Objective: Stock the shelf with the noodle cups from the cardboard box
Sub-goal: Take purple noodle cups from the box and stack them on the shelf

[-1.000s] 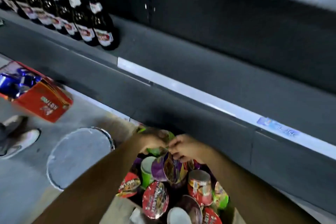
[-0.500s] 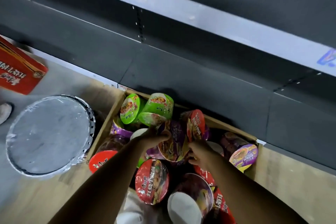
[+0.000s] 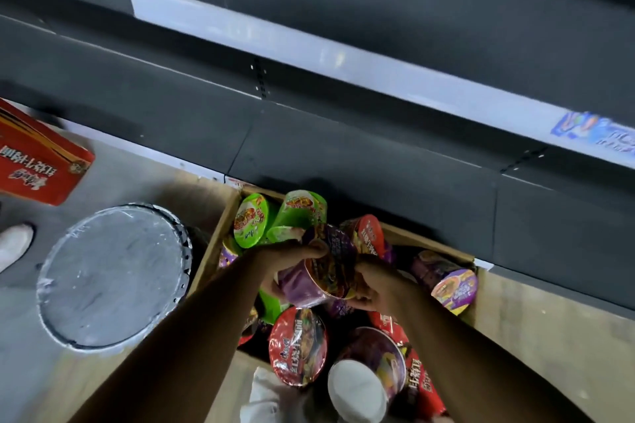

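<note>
Left hand: the left hand (image 3: 292,256) gripped a purple noodle cup (image 3: 319,280) from its left side, thumb curled over the rim.
Right hand: the right hand (image 3: 372,285) held the same cup from the right, fingers wrapped round its lid end.
Held cup: it lay tilted on its side, lid facing toward the right hand, lifted just above the other cups.
Cardboard box: the cardboard box (image 3: 213,244) sat on the floor against the base of the shelf, open, crowded with green, red and purple cups lying at all angles.
Shelf: the dark shelf (image 3: 343,148) ran across the view above the box, with a pale price strip (image 3: 309,41) along an upper edge; the boards in sight were bare.
Step in hand: most likely picking one cup out of the box, with nearly all the stock still to go.
Next move: probably raising the cup clear, turning it upright and setting it on a shelf board.
Surroundings: a round foil-covered lid (image 3: 113,278) and a red carton (image 3: 37,161) lay left of the box.
</note>
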`<state>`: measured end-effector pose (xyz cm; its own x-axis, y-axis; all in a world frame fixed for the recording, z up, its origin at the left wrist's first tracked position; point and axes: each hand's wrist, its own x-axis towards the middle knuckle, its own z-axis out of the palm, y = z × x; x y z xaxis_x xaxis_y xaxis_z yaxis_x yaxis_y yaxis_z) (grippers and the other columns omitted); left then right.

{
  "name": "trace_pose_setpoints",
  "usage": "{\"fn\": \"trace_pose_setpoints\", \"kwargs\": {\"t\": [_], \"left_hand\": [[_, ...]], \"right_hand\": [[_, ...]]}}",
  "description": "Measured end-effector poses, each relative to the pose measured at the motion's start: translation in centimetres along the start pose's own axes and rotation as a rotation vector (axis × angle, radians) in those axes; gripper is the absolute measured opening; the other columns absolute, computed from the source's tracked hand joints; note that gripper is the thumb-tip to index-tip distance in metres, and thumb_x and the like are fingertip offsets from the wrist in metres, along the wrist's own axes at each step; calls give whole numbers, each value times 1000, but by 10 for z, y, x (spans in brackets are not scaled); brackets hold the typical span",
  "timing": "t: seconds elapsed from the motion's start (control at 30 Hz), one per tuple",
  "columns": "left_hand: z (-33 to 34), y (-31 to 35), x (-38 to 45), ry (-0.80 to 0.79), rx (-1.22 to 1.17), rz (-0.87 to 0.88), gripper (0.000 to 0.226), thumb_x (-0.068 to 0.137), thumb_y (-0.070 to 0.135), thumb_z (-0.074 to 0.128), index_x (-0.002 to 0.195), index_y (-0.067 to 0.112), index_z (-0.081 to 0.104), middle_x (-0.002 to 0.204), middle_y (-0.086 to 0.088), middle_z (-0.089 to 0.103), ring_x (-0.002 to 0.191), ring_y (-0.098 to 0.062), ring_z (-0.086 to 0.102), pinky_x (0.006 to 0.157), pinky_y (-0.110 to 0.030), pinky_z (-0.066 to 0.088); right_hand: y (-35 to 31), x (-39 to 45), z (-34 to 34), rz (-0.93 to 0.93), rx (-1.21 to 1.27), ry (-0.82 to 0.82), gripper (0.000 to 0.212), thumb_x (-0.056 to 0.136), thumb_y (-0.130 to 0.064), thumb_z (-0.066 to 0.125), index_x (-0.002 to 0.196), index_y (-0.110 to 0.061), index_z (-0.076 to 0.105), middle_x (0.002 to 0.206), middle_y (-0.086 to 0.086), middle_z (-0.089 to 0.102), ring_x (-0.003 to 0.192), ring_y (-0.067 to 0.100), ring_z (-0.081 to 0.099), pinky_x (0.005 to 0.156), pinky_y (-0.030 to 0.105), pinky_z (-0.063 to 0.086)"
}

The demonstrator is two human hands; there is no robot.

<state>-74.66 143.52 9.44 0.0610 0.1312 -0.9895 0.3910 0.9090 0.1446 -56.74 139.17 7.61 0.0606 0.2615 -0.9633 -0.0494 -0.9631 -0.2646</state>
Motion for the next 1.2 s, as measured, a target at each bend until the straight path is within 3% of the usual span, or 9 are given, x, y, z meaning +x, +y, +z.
{"fn": "trace_pose_setpoints", "kwargs": {"t": [0.13,0.37,0.6,0.7,0.83,0.97,1.07,1.13,1.2], "left_hand": [[-14,24,-62,-49,7,-38,83,60,52,82,124,13,48,121,-17,53,99,-32,60,68,-36,57],[-35,65,-189,-186,102,100,66,67,58,70,119,19,62,119,-7,61,108,-30,56,89,-40,50],[-61,113,-315,-445,403,193,54,57,64,67,93,23,75,97,-1,74,105,-26,53,83,-33,45],[-70,137,-367,-513,603,228,66,40,69,75,86,22,76,99,-5,70,102,-28,56,80,-30,45],[-81,160,-430,-521,716,331,72,32,73,75,80,19,77,81,-2,72,78,-21,62,65,-23,50],[-96,173,-484,-458,644,494,73,29,78,74,72,18,78,67,-2,71,57,-15,62,54,-19,47],[-107,179,-513,-354,546,658,80,48,92,48,63,19,76,57,-1,67,45,-12,54,52,-20,33],[-119,182,-527,-339,483,758,83,59,91,36,75,20,77,65,-2,70,46,-13,58,49,-19,32],[-134,185,-539,-368,340,864,89,46,88,61,100,18,71,85,-7,73,64,-23,68,56,-22,48]], "right_hand": [[-27,-52,-8,-24,11,-1,17,93,-25,49,92,-15,62,92,5,67,92,23,60,83,38,52],[-80,-160,-28,-142,47,-103,37,82,-45,66,101,-13,63,90,7,69,85,22,61,80,35,50],[-133,-285,-43,-343,43,-624,79,61,-54,80,127,-17,58,133,12,58,124,31,51,106,53,34],[-156,-334,-41,-429,-44,-734,80,51,-59,84,119,-20,67,128,11,62,119,30,56,107,56,31],[-184,-403,-26,-601,-25,-821,72,47,-57,86,108,-20,74,115,7,69,104,21,66,91,40,51],[-218,-457,-16,-728,-26,-771,67,52,-55,81,107,-16,74,111,10,70,100,24,66,92,40,47],[-241,-490,-6,-825,-28,-635,40,56,-48,72,84,-19,76,92,7,73,85,22,68,85,36,47],[-256,-504,-1,-848,53,-507,30,63,-43,58,71,-17,70,78,7,71,72,22,67,81,34,44],[-273,-514,4,-845,121,-436,30,67,-38,48,79,-15,64,83,8,71,77,26,66,84,39,44]]}}
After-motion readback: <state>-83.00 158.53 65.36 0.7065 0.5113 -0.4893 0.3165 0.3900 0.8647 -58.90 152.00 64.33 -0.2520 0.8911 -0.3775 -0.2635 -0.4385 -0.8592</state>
